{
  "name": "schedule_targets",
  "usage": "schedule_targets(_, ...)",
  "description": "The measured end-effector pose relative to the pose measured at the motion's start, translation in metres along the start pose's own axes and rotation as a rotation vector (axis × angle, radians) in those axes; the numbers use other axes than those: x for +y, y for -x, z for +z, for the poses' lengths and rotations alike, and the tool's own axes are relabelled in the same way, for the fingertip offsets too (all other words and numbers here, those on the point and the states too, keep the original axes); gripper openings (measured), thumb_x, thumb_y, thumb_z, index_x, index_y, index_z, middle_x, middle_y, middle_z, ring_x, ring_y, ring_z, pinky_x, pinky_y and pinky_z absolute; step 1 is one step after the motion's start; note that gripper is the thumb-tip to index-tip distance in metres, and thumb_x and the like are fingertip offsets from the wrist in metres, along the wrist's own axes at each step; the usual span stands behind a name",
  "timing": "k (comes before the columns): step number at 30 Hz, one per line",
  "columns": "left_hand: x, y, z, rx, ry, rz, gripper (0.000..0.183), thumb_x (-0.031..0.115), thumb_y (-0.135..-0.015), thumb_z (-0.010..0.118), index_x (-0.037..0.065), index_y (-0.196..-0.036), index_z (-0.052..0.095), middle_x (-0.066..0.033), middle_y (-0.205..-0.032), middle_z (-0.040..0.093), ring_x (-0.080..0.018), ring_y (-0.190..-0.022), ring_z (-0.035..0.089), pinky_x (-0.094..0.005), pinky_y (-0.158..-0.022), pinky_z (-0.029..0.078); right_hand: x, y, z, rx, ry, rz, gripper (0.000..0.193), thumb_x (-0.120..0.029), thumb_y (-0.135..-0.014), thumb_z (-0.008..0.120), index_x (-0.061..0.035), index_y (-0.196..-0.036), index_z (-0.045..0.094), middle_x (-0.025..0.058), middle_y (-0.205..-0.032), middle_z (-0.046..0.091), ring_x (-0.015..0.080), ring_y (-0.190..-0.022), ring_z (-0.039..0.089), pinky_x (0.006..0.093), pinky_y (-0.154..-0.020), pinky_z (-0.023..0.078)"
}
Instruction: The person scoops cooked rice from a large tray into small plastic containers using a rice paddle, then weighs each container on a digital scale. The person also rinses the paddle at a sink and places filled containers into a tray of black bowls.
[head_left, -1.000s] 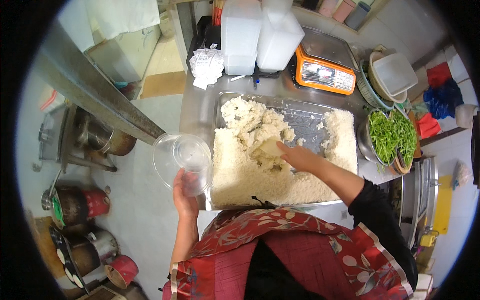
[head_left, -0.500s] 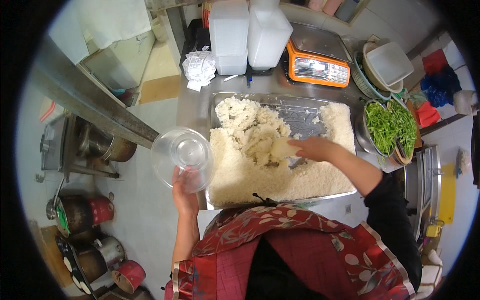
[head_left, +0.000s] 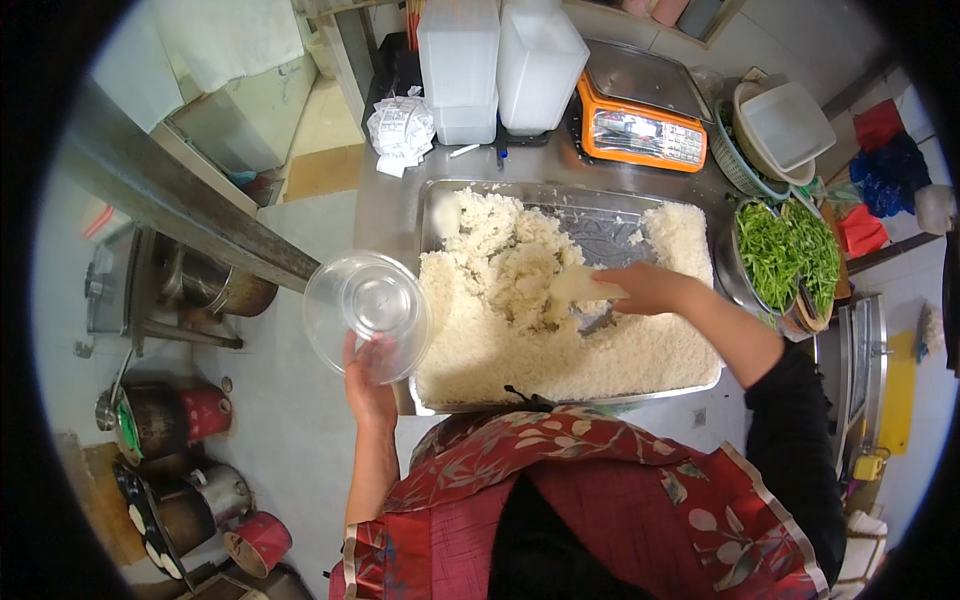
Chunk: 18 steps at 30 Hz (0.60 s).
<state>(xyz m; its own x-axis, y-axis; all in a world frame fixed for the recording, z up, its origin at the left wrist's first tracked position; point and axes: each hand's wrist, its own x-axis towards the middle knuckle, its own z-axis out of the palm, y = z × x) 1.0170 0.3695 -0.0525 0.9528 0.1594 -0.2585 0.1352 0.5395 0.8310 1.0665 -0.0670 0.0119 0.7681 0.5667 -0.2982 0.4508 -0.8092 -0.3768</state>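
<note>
With the tray as a dial, twelve at its far edge, the person's left hand [head_left: 371, 385] is at about eight o'clock, gripping a clear, round plastic bowl [head_left: 335, 310] by its six o'clock side; some of its fingers show blurrily through the plastic, and their exact hold is hard to make out. The right hand [head_left: 655, 288], at three o'clock, is closed on a pale, flat paddle [head_left: 580, 286] pointing toward nine; the fingers hide its gripped end. Whether its tip touches the white, grainy rice [head_left: 500, 365] or hangs just above cannot be told.

The rice lies in a shallow, rectangular metal tray [head_left: 610, 228], clumped toward eleven o'clock, with the grey bottom showing toward one. A pale blur near ten is too indistinct to name. A red, flower-patterned apron [head_left: 560, 430] and a black cord [head_left: 525, 400] cover part of the six o'clock rim.

Beyond the tray, tall, translucent plastic containers [head_left: 458, 65], cut off above, stand toward eleven; an orange scale [head_left: 640, 138] toward half past twelve, its display lost in glare; and a steel bowl [head_left: 733, 275] of green leaves [head_left: 785, 250] near three.
</note>
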Motion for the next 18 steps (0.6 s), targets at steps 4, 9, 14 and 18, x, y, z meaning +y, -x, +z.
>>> schedule_targets(4,0.006,0.009,0.000,0.069,0.033,-0.028,0.073,0.034,-0.080,0.052,0.005,-0.138,0.018,-0.0142,-0.117,0.048,-0.0289,-0.108,0.048,-0.0437,-0.093,0.040,-0.010,0.026,-0.042,-0.575,-0.652,0.607,0.039,-0.017,-0.087,0.044,-0.0016,-0.122,0.046,0.0130,-0.081,0.062,0.0176,-0.060,0.060,0.0298,-0.046,0.046)
schedule_targets(9,0.006,0.012,-0.004,0.032,0.076,-0.052,0.077,0.035,-0.079,0.056,0.010,-0.140,0.017,-0.0137,-0.119,0.045,-0.0288,-0.105,0.049,-0.0450,-0.090,0.041,0.006,0.009,0.030,-0.477,-1.145,0.567,0.021,-0.020,-0.089,0.044,-0.0014,-0.095,0.052,0.0112,-0.076,0.062,0.0141,-0.047,0.051,0.0274,-0.041,0.041)
schedule_targets(14,0.021,0.015,0.005,0.070,-0.049,-0.065,0.077,0.038,-0.079,0.056,0.011,-0.140,0.018,-0.0139,-0.119,0.045,-0.0259,-0.099,0.049,-0.0421,-0.085,0.042,-0.028,-0.063,0.071,-0.174,-1.477,0.346,0.020,-0.022,-0.091,0.045,-0.0029,-0.086,0.050,0.0075,-0.071,0.058,0.0107,-0.043,0.044,0.0255,-0.039,0.037)
schedule_targets(18,0.028,0.009,0.013,0.080,-0.278,-0.010,0.079,0.041,-0.079,0.060,0.013,-0.140,0.019,-0.0131,-0.118,0.046,-0.0250,-0.098,0.049,-0.0408,-0.084,0.042,-0.038,-0.067,0.061,-0.062,-1.557,0.325,0.018,-0.021,-0.091,0.046,-0.0040,-0.084,0.048,0.0063,-0.070,0.057,0.0092,-0.042,0.043,0.0237,-0.037,0.036)
